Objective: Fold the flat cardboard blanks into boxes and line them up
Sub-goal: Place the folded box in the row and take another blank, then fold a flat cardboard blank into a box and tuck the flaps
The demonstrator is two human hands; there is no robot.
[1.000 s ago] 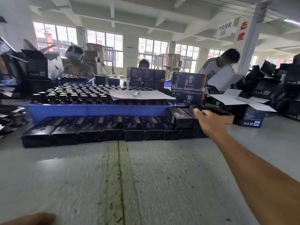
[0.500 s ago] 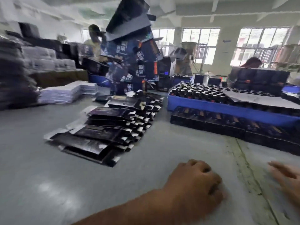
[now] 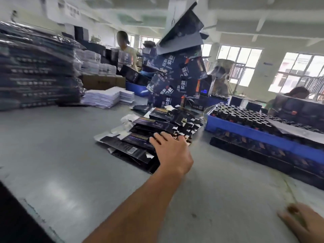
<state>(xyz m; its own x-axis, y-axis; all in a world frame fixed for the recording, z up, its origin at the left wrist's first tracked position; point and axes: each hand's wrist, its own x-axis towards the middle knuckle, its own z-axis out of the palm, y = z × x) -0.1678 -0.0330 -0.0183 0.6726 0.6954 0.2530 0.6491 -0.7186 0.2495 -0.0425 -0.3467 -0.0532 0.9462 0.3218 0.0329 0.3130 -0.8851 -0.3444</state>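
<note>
A fanned pile of flat black cardboard blanks [image 3: 138, 135] lies on the grey table, left of centre. My left hand [image 3: 172, 151] is stretched out over the right end of the pile with straight, spread fingers and holds nothing. Whether the fingertips touch the blanks is unclear. A row of folded black boxes [image 3: 254, 151] runs along the table at the right. My right hand [image 3: 301, 223] rests on the table at the bottom right corner, fingers relaxed and empty.
Behind the row stands a blue crate [image 3: 273, 137] full of dark bottles. A leaning tower of large dark cartons [image 3: 178, 76] rises behind the blanks. Wrapped stacks [image 3: 35, 72] and white paper piles [image 3: 105, 97] fill the left. Other people work at the back.
The view has swung left from the box row to the blanks. My left hand went from a fist on the table to reaching over the pile; my right hand dropped to the table.
</note>
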